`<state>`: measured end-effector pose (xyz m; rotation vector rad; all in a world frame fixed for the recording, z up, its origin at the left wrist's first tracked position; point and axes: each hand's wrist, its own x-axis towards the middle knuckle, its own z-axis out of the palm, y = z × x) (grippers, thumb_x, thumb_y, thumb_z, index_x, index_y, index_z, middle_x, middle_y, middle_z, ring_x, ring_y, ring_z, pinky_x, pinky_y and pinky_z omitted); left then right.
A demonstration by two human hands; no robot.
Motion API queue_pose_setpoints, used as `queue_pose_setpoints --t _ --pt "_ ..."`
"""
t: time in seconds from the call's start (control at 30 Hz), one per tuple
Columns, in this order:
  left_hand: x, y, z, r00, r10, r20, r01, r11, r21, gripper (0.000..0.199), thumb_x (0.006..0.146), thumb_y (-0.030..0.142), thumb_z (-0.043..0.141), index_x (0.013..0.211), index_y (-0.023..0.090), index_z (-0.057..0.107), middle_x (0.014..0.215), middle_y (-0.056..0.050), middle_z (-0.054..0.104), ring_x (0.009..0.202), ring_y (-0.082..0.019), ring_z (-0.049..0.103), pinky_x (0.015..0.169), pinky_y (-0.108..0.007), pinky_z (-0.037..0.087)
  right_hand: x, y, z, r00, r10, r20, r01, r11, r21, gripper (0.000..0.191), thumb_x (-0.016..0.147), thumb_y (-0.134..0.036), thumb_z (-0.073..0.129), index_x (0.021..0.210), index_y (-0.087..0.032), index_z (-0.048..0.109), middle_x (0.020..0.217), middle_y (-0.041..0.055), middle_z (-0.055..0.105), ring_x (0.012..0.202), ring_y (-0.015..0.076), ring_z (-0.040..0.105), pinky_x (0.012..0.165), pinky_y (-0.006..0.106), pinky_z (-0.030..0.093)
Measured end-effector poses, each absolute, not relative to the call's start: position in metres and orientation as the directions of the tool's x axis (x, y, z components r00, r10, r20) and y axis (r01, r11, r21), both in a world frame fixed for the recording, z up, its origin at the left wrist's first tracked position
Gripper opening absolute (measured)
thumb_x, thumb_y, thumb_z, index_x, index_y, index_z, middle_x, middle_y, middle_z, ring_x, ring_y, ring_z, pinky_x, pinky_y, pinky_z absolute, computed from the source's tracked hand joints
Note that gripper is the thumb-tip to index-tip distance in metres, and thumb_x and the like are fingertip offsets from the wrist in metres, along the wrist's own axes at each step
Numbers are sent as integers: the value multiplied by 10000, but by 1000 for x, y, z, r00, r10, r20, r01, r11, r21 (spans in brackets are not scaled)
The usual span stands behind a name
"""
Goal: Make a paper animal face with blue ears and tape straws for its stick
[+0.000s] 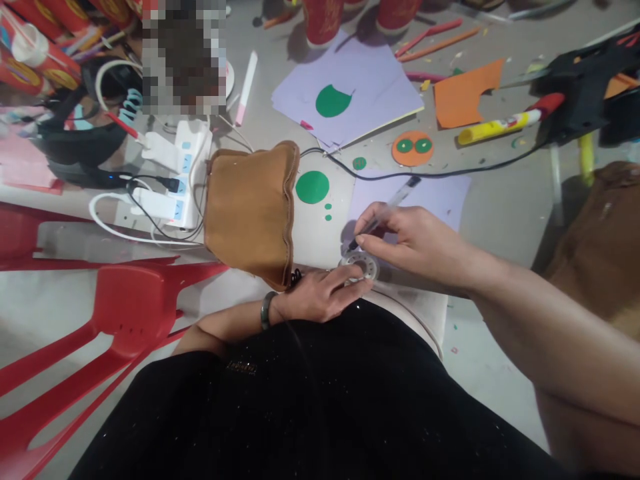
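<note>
My right hand (400, 233) is closed around a pen (397, 202) with a clear barrel and dark ends. The pen points down beside a clear round tape roll (369, 264) near the table's front edge. On that roll rest the bent fingers of my left hand (325, 293), steadying it on the table. Under the pen and right hand lies purple paper (440, 200), partly hidden by the hand. Left of the pen are a green paper oval (313, 187) and two tiny green dots (328, 212). An orange oval with green pieces (413, 148) lies farther back.
A brown zippered pouch (247, 213) sits left of my hands, beside a white power strip (187, 180) with cables. Purple sheets (360, 87), an orange scrap (465, 93), a yellow marker (500, 127) and red cups (323, 20) lie behind. A red chair (135, 300) stands left.
</note>
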<state>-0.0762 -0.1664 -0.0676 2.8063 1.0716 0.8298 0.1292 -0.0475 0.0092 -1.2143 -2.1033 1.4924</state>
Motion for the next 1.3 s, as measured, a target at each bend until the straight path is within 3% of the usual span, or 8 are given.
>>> queue_pose_setpoints --t 0.2,0.57,1.3 --pt "-78 -168 -73 671 621 405 599 -776 199 358 1104 191 515 1455 183 585 1240 -87 754 1091 -161 775 720 -213 665 116 -38 27 -700 641 -315 566 230 -792 113 908 -285 595 879 -212 675 702 -5 675 634 158 591 652 301 423" --pt "-73 -165 -64 607 621 496 624 -759 187 267 1098 159 524 1338 182 639 1149 -65 783 953 -123 765 642 -195 607 103 -32 28 -681 620 -389 667 308 -678 99 880 -265 588 868 -202 665 744 18 661 658 164 557 680 312 371" --pt "-74 -166 -65 612 635 471 641 -747 174 277 1089 195 581 1355 212 653 1221 -53 780 968 -128 784 653 -210 650 115 -27 22 -717 630 -299 557 259 -789 68 881 -243 603 881 -198 653 717 4 670 653 154 581 681 314 403"
